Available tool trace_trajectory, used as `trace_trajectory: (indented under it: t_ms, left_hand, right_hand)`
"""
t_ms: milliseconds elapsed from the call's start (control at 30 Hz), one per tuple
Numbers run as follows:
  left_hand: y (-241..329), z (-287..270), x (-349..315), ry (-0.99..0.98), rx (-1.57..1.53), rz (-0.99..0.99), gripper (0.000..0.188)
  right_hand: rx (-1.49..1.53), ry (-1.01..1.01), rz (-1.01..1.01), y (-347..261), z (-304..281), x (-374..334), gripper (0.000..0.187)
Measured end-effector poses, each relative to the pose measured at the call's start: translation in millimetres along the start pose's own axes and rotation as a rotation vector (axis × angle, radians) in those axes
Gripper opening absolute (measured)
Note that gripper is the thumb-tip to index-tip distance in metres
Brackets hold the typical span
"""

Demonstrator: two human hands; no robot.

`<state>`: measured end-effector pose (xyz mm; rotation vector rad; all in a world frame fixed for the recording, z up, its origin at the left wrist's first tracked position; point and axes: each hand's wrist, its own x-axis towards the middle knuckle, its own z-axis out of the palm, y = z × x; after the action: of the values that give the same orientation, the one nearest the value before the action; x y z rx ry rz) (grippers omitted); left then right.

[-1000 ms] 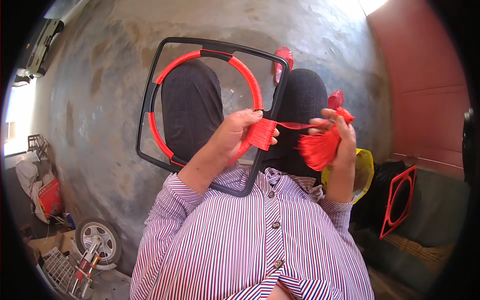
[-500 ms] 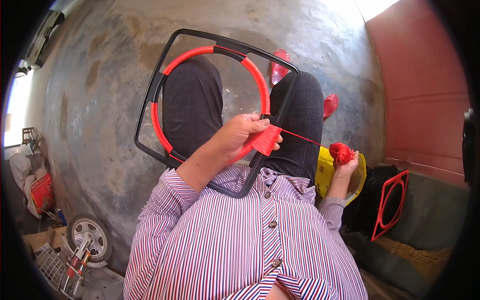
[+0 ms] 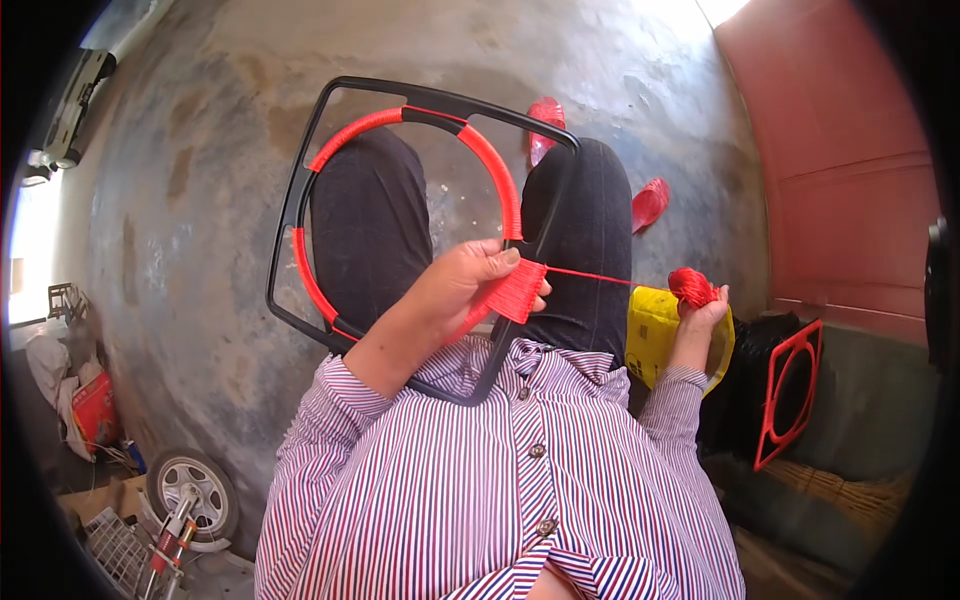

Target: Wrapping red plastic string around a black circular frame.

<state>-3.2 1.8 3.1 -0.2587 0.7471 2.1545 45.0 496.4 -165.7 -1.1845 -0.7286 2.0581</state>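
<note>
A black squarish frame (image 3: pixel 447 98) with a ring inside it rests across my lap. Red cord wrapping (image 3: pixel 492 172) covers several stretches of the ring, with bare black between them. My left hand (image 3: pixel 473 277) grips the frame's near right side, thumb on top, where a wide red wrapped patch (image 3: pixel 517 291) joins ring and frame. From that patch a single red cord (image 3: pixel 600 277) runs taut to the right. At its end, my right hand (image 3: pixel 708 308) holds a bundle of red cord (image 3: pixel 691 287), raised above a yellow bag and away from the frame.
The yellow bag (image 3: pixel 652 335) stands beside my right leg. Next to it are a black plastic bag (image 3: pixel 745 370) and a red wrapped frame (image 3: pixel 795 393). A red door (image 3: pixel 850 150) is at the right. A wheel (image 3: pixel 192 495) and a red sack (image 3: pixel 95 408) lie at the lower left.
My right hand has moved slightly right with the cord bundle, and the cord now runs more level. The frame, with my left hand on it, has shifted a little left and tilted slightly.
</note>
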Motion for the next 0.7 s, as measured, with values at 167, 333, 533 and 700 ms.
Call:
trace_trajectory:
  t_ms: [167,333,533,700]
  left_hand:
    - [-0.7,-3.9,10.6,0.021,0.094,0.046,0.029]
    - [-5.5,-7.3,17.5,0.138,0.001,0.145,0.035]
    - [-9.1,8.3,14.9,0.262,0.211,0.6,0.048]
    - [-13.5,2.3,17.5,0.282,0.362,0.664,0.046]
  right_hand:
    - [-0.062,-0.299,0.072,-5.0,51.1,-44.9,0.021]
    - [-0.388,-0.834,-0.207,0.3,159.3,-197.1,0.031]
    - [-1.138,-1.503,-1.375,37.0,208.1,-309.2,0.029]
    - [-1.08,-1.629,-1.504,82.4,199.6,-309.9,0.041]
